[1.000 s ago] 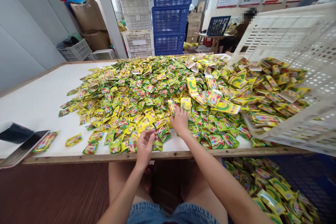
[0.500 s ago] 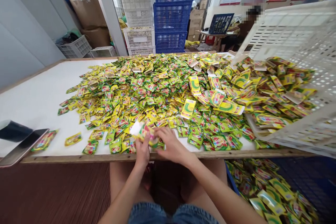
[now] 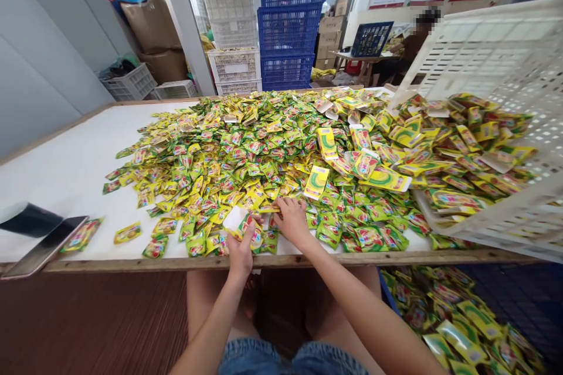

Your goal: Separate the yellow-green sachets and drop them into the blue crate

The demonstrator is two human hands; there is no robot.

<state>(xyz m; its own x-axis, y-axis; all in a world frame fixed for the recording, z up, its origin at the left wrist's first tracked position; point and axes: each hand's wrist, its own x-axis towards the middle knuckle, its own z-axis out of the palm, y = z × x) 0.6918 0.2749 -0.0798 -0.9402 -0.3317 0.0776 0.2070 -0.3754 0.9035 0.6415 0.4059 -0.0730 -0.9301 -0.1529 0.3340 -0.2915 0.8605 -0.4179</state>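
Note:
A large heap of small yellow-green sachets (image 3: 264, 152) covers the white table (image 3: 65, 170). My left hand (image 3: 241, 249) is at the near table edge, closed on a small stack of sachets (image 3: 240, 224) with a white back showing. My right hand (image 3: 291, 220) lies on the heap just right of it, fingers curled onto loose sachets beside the stack. Whether it grips one I cannot make out.
A tipped white crate (image 3: 492, 70) spills larger sachets on the right. A blue crate (image 3: 505, 310) with sachets stands on the floor at lower right. A phone (image 3: 44, 246) lies at the table's left edge. Stacked blue and white crates (image 3: 285, 17) stand behind; a person sits far back.
My right hand came back from the heap to my left hand, then moved out onto the sachets beside it. My left hand closed on a stack of sachets.

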